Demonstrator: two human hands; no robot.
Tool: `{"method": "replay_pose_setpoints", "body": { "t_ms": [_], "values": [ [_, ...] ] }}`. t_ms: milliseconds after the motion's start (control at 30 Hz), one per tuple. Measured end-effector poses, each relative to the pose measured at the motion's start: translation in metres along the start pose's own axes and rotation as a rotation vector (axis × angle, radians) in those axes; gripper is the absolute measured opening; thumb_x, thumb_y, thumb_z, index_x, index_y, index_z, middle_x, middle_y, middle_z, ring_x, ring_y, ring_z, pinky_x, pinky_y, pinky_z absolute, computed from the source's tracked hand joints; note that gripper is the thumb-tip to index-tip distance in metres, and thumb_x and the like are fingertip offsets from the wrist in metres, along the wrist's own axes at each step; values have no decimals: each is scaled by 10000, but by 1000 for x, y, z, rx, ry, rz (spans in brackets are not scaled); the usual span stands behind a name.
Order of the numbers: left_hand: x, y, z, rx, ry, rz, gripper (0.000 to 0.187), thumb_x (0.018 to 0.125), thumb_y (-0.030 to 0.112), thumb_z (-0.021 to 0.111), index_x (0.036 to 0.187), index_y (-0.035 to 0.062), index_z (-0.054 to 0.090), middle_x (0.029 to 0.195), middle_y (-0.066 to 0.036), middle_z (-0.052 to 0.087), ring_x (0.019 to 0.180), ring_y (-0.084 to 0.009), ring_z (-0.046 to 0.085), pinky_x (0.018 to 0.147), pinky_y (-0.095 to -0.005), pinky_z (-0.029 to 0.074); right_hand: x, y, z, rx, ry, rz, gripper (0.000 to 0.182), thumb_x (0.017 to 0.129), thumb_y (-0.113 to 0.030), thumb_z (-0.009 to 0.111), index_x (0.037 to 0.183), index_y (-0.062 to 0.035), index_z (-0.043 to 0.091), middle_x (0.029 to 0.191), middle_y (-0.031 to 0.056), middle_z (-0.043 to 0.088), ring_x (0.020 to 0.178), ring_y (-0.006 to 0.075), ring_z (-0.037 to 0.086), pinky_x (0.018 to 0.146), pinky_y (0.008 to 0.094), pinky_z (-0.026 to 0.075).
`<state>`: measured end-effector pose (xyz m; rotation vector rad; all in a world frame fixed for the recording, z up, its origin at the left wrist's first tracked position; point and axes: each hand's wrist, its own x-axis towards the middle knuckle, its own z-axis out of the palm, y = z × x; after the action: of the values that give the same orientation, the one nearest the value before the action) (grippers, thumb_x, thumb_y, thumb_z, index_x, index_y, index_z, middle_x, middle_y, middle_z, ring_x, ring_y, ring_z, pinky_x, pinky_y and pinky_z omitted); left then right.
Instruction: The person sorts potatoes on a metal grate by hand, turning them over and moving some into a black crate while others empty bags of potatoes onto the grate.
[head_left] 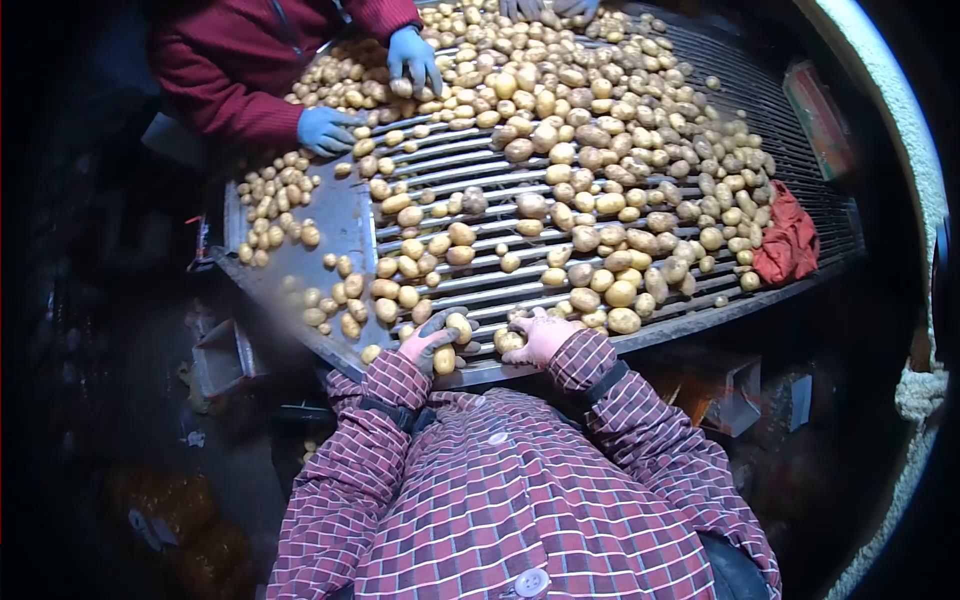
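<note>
My left hand, in a pink and grey glove, curls its fingers round a potato at the near edge of the slatted metal sorting table. Just below that hand's fingers lies another potato. To the right, my right hand, gloved the same way, has its thumb and fingers around a potato close to the slats. Its fingertips are partly hidden. Many loose potatoes cover the slats beyond both hands.
Across the table a co-worker in a maroon sleeve has blue-gloved hands among the potatoes. More gloved fingers show at the top edge. A flat metal chute with potatoes is at left; a red cloth lies at right.
</note>
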<state>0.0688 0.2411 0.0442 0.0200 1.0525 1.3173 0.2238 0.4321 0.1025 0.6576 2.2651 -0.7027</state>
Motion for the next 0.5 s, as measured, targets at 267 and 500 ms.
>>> {"method": "replay_pose_setpoints", "body": {
  "t_ms": [267, 500],
  "values": [
    [-86, 24, -35, -255, -32, 443, 715, 820, 123, 608, 1466, 104, 303, 1419, -160, 457, 1192, -332, 550, 753, -352, 552, 14, 35, -6, 1061, -91, -273, 465, 811, -386, 654, 1136, -53, 657, 984, 136, 673, 949, 244, 619, 876, 374, 485],
    [-178, -35, -113, -555, 662, 702, 453, 932, 309, 594, 1325, 112, 487, 1178, -117, 595, 924, -285, 646, 605, -329, 555, 33, -34, -50, 1587, -142, -182, 556, 907, -432, 571, 1308, -53, 497, 1236, 152, 580, 1099, 290, 580, 856, 455, 513]
  ]
}}
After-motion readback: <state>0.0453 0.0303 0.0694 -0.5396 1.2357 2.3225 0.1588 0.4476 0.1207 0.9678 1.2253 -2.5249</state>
